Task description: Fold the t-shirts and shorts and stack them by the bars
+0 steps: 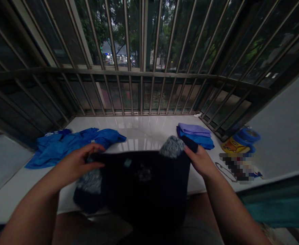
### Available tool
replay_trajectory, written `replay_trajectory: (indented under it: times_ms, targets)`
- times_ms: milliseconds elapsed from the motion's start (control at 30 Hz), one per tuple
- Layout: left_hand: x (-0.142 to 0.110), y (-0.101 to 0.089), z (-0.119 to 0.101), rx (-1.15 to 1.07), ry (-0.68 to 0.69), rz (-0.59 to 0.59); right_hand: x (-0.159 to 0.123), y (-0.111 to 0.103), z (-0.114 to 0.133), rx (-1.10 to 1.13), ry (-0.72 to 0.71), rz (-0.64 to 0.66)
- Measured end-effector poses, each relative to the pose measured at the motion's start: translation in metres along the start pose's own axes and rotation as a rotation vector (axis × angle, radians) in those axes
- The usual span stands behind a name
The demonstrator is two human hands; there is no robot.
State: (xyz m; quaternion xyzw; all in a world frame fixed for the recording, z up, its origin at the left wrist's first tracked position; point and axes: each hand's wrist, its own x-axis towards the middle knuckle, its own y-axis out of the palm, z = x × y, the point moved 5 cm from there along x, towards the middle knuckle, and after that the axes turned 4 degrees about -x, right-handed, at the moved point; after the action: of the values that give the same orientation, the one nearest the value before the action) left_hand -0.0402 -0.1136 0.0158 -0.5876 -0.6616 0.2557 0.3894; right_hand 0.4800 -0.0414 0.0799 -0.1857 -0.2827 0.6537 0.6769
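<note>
A dark navy garment [144, 183] with grey patterned patches hangs stretched between my two hands, over the near edge of the white ledge. It looks like a shirt, with a small light label near its top edge. My left hand [89, 160] pinches its upper left part, thumb and fingers closed on the cloth. At its upper right, my right hand [200, 160] grips the cloth beside a grey patch. The lower part of the garment drops towards my lap and is too dark to make out.
Crumpled blue clothing [73, 144] lies on the left of the white ledge [141, 131]. A folded stack of purple and blue cloth [195, 134] sits at the right. Beyond it stand a yellow and blue container [238, 141] and a thin cord [224, 172]. Metal bars [140, 71] close off the window behind.
</note>
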Motion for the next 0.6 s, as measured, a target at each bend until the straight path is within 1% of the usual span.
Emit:
replay_trajectory:
  times_ms: [33, 100, 167, 233, 300, 367, 400, 433, 467, 500, 533, 600]
  targets:
    - [0.015, 0.011, -0.007, 0.009, 0.009, -0.005, 0.021, 0.008, -0.002, -0.141, 0.024, -0.044]
    - [0.046, 0.038, -0.024, 0.025, 0.039, -0.024, 0.047, 0.023, -0.012, -0.287, 0.077, -0.103]
    - [0.073, 0.07, -0.042, 0.04, 0.08, -0.033, 0.052, 0.041, -0.027, -0.43, 0.113, -0.132]
    - [0.09, 0.105, -0.056, 0.059, 0.117, -0.01, 0.042, 0.066, -0.044, -0.586, 0.085, -0.111]
    - [0.09, 0.142, -0.06, 0.09, 0.144, 0.058, 0.024, 0.099, -0.059, -0.682, -0.014, -0.023]
    - [0.075, 0.175, -0.055, 0.134, 0.149, 0.131, 0.001, 0.131, -0.075, -0.709, -0.095, 0.094]
    - [0.063, 0.187, -0.049, 0.152, 0.152, 0.154, -0.011, 0.144, -0.084, -0.726, -0.105, 0.141]
    - [0.05, 0.196, -0.042, 0.162, 0.157, 0.164, -0.023, 0.154, -0.092, -0.742, -0.099, 0.172]
    - [0.039, 0.201, -0.034, 0.162, 0.162, 0.162, -0.034, 0.161, -0.098, -0.752, -0.088, 0.185]
    - [0.028, 0.201, -0.025, 0.151, 0.163, 0.152, -0.045, 0.166, -0.103, -0.752, -0.081, 0.182]
    - [0.02, 0.198, -0.016, 0.131, 0.156, 0.138, -0.056, 0.169, -0.106, -0.746, -0.079, 0.172]
    - [0.012, 0.181, 0.003, 0.075, 0.103, 0.091, -0.077, 0.174, -0.107, -0.727, -0.077, 0.157]
